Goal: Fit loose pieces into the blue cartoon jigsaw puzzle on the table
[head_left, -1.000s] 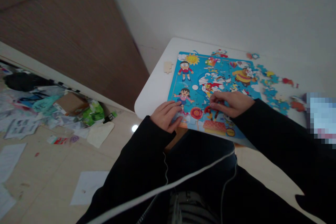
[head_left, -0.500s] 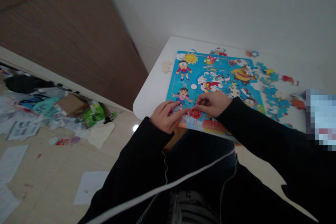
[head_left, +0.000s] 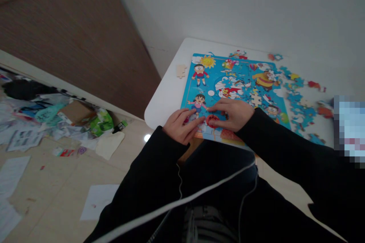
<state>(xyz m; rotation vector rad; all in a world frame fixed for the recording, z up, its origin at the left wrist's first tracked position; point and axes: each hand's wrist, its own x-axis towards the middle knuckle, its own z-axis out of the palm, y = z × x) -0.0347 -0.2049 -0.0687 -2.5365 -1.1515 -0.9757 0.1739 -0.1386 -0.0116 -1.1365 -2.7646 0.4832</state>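
A blue cartoon jigsaw puzzle (head_left: 208, 76) lies on a white table, its picture partly assembled. My left hand (head_left: 179, 125) rests on the puzzle's near left corner, fingers stretched out flat. On the near part of the picture, my right hand (head_left: 234, 115) has its thumb and forefinger spread apart and touching the surface. Between them shows a red round printed shape (head_left: 211, 120), partly covered by the thumb. A pale puzzle piece (head_left: 256, 100), plain side up, sits on the picture beyond my right hand.
Several loose puzzle pieces (head_left: 298, 97) are scattered right of the board. Another pale piece (head_left: 180, 71) lies on the white table (head_left: 162, 100) at left. A white cable (head_left: 182, 201) crosses before my body. Bags, papers and a cardboard box (head_left: 75, 114) litter the floor at left.
My right thumb and forefinger were pinched together by the red round shape; now they are spread, the forefinger farther out on the picture. My left hand has stayed nearly still.
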